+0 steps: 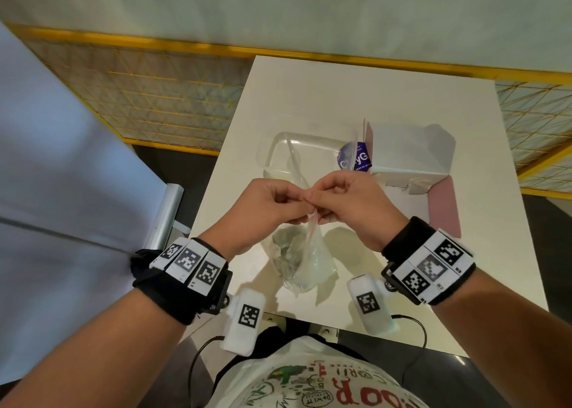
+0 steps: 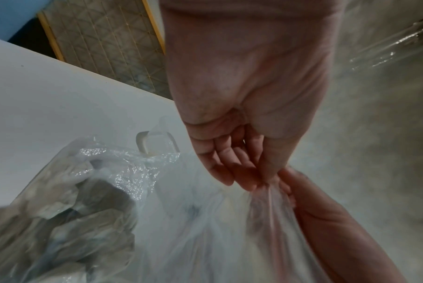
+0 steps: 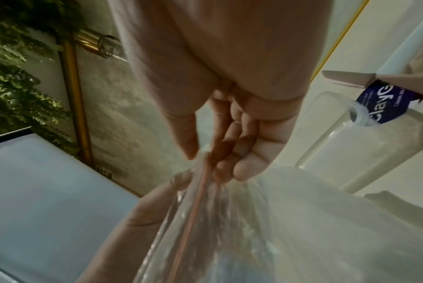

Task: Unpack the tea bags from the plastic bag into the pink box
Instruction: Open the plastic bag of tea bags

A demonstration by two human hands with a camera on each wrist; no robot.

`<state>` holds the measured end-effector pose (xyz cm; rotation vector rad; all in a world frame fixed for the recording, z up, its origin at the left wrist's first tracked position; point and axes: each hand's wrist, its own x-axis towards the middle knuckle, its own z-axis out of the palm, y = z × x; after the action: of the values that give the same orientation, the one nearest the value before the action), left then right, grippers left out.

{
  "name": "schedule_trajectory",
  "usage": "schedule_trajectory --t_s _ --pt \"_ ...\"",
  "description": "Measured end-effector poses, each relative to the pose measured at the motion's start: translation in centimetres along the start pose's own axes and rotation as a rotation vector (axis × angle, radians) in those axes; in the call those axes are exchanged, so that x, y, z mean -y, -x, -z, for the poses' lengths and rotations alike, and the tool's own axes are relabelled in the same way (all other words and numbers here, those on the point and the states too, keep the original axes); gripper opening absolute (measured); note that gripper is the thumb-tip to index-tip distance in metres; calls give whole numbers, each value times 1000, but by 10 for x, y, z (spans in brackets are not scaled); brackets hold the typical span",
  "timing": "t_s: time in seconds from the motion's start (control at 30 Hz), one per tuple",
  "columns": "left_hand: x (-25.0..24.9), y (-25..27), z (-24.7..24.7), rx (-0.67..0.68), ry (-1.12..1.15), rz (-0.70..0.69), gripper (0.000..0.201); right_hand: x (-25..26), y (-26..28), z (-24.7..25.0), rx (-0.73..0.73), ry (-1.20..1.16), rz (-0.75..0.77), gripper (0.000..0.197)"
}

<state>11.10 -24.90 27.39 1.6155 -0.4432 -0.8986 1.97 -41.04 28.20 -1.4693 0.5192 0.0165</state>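
A clear plastic zip bag [image 1: 305, 259] hangs over the white table [image 1: 356, 98], holding several grey tea bags [image 1: 286, 252] low inside. My left hand [image 1: 272, 203] and right hand [image 1: 343, 200] meet at the bag's top and both pinch its red-lined zip strip [image 1: 311, 222]. In the left wrist view the tea bags [image 2: 67, 191] bulge the bag's lower part, and my left fingers [image 2: 232, 168] pinch the gathered rim. The right wrist view shows my right fingers [image 3: 232, 153] on the zip line [image 3: 193, 220]. The pink box [image 1: 411, 160] stands open to the right.
A clear plastic tray [image 1: 297, 156] lies behind my hands, with a purple-labelled packet [image 1: 354, 156] between it and the box. A pink flap [image 1: 442, 209] lies on the table at the right. A blue-grey surface [image 1: 55, 166] fills the left side.
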Motion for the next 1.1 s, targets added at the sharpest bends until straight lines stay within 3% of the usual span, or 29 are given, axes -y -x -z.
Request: schedule_trajectory --t_s 0.17,0.4,0.63,0.83,1.0,1.07,1.1 --pt "2 -2 -2 -35 12 -6 12 3 -2 -2 -33 51 5 7" --pt "4 -2 6 4 27 13 9 -2 0 -1 144 -524 -327 20" --pt "23 2 23 -18 -9 67 14 8 -8 20 77 -842 -350 23" --pt "43 3 38 -134 299 176 16 0 -9 33 82 -1056 -372 12" --pt "51 -2 56 -256 301 283 22 -8 -7 37 93 -934 -396 12" --pt "49 -2 55 -283 65 249 14 -11 -10 37 114 -757 -343 49" --pt "47 -1 51 -315 -99 146 13 -11 -11 35 94 -685 -294 52"
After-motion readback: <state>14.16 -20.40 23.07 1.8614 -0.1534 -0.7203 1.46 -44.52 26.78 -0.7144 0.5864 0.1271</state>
